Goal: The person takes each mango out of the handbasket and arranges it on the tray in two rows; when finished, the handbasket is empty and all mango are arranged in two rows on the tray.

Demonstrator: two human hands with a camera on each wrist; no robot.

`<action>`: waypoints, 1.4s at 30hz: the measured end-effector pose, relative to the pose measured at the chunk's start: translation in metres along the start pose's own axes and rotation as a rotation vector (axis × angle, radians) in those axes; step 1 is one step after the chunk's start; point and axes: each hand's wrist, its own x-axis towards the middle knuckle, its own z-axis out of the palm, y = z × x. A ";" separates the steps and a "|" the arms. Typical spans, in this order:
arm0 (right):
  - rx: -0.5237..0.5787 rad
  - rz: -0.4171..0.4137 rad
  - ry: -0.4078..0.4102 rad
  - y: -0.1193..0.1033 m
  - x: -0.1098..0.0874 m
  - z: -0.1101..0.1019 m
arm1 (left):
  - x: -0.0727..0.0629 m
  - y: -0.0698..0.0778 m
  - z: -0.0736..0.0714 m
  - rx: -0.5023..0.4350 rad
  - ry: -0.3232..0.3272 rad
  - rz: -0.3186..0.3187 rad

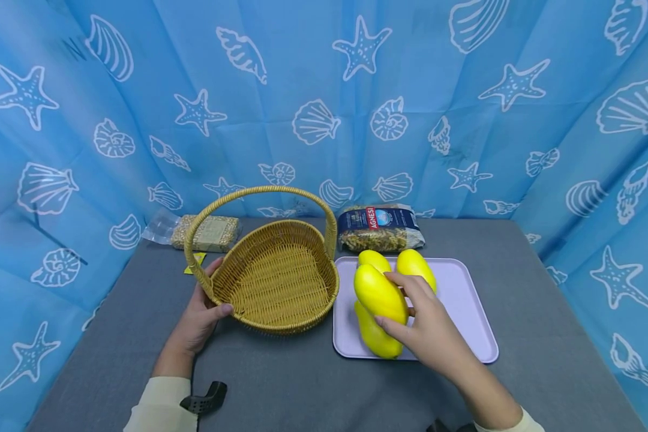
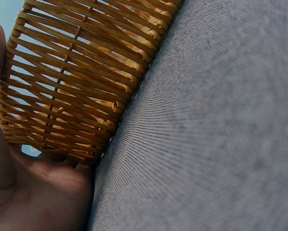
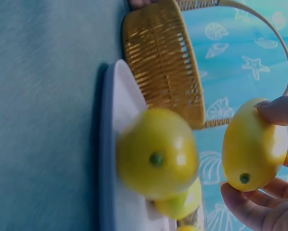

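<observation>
My left hand (image 1: 197, 315) grips the left side of a woven wicker basket (image 1: 281, 285), thumb by the front rim and fingers round the outside. The basket has a tall arched handle and its inside shows bare. In the left wrist view, the palm lies close against the wicker wall (image 2: 71, 82). My right hand (image 1: 432, 321) holds a yellow mango (image 1: 377, 291) between thumb and fingers, raised over a pale lilac tray (image 1: 461, 300). Below it on the tray lies another mango (image 1: 378, 336). Two more mangoes, one at the back left (image 1: 375, 259) and one at the back right (image 1: 414, 267), rest there.
Behind the tray lies a pasta bag (image 1: 379, 228) with a dark blue label. A clear packet of pale grains (image 1: 210, 233) sits behind the basket's left side, near a small yellow piece (image 1: 194, 263). A blue seashell curtain (image 1: 313, 90) surrounds the grey table (image 1: 281, 390).
</observation>
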 end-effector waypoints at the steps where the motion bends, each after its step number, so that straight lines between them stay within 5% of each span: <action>1: -0.002 0.007 0.003 0.003 -0.002 -0.001 | 0.000 0.000 0.000 0.000 0.000 -0.001; 17: -0.122 0.183 -0.009 0.044 -0.028 -0.021 | 0.000 -0.001 0.000 0.005 0.004 0.004; 31: -0.197 0.278 -0.129 0.063 -0.035 -0.022 | 0.000 0.001 0.002 0.003 0.014 -0.004; 42: -0.203 0.243 -0.130 0.069 -0.035 -0.018 | 0.000 0.001 0.001 0.006 0.009 -0.007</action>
